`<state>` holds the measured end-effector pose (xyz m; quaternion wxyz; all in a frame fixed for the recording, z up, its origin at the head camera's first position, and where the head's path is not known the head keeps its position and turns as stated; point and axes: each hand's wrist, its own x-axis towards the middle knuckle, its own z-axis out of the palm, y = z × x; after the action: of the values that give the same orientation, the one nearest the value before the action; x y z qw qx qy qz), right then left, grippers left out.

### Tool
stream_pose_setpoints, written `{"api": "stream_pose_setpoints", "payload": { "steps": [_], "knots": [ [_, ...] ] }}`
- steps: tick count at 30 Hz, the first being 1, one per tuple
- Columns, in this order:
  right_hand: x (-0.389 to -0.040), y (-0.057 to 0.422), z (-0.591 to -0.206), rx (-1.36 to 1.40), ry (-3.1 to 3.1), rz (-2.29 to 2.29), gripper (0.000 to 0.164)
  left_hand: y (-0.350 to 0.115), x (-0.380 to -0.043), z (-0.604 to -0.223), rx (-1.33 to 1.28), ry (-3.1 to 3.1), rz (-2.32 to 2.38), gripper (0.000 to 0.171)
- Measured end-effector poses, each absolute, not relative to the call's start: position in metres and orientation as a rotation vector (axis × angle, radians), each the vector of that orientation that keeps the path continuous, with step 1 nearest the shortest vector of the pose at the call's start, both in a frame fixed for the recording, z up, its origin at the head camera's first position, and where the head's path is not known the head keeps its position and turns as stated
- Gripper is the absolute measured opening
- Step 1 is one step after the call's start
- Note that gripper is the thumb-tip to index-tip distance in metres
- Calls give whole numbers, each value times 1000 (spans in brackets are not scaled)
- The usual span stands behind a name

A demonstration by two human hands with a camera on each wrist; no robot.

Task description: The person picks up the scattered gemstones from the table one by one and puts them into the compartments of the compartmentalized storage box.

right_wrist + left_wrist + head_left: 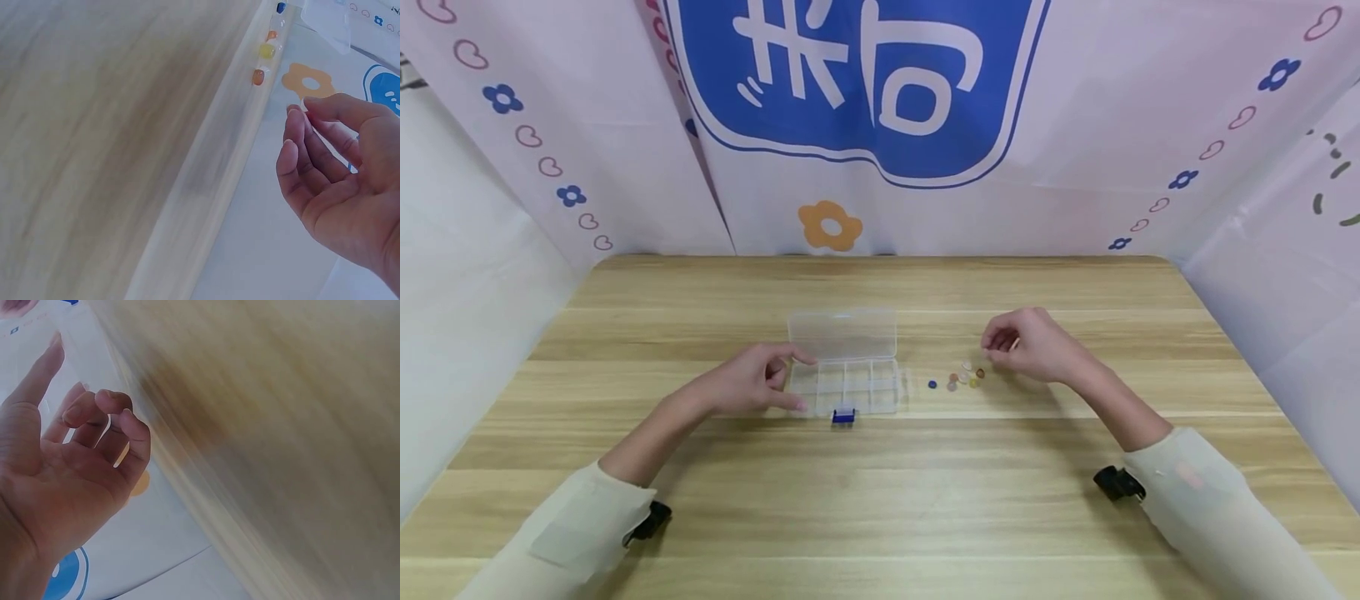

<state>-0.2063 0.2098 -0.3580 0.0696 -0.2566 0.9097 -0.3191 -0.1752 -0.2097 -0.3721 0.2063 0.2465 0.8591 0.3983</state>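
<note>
The head view cuts off the near edge of the tabletop [880,517]. The beads' [964,377] shapes are too small to tell; whether the right hand [1030,343] pinches one is unclear.

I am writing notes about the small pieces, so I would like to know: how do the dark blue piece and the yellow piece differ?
The dark blue piece looks deep in colour; the yellow piece looks lighter. The blue one is nearer the clear box, the yellow one nearer the right hand. The blue one lies apart, while the yellow one lies among others. Both rest outside the box.
</note>
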Motion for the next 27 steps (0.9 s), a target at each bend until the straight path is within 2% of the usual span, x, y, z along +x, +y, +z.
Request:
{"api": "stream_pose_setpoints", "payload": {
  "steps": [27],
  "knots": [
    [-204,190,-362,-870,2597,-1256,9,-209,-176,-371,676,2399,1080,59]
  ]
}}
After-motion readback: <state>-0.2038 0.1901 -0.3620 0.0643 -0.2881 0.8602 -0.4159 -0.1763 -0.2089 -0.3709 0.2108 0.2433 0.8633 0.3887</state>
